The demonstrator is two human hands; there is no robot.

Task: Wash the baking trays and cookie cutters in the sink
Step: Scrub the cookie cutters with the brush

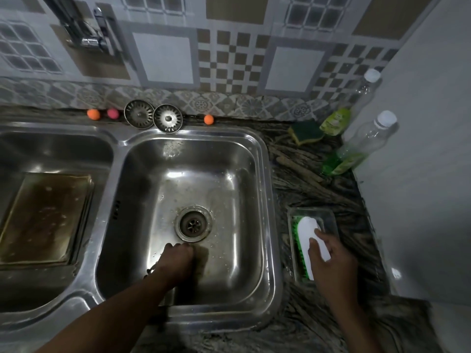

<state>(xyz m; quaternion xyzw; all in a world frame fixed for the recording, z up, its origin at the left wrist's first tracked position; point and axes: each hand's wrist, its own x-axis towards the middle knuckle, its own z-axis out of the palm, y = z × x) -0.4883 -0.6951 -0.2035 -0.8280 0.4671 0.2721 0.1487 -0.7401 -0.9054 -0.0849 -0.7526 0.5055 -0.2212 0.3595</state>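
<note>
A brown, stained baking tray (43, 217) lies flat in the left sink basin (58, 149). My left hand (177, 261) is down in the right sink basin (244, 174), fingers curled shut just below the drain (193, 223); whether it holds anything is hidden. My right hand (330, 258) rests on a white scrub brush with green bristles (309, 236), fingers wrapped over its back. The brush lies in a clear tray (328, 216) on the counter to the right of the sink. No cookie cutters are visible.
Two metal sink strainers (153, 117) and three small orange and pink balls (93, 114) sit along the back edge. A green sponge (305, 132), a green pouch (335, 122) and two clear bottles (367, 143) stand at the back right. The tap (91, 31) is at upper left.
</note>
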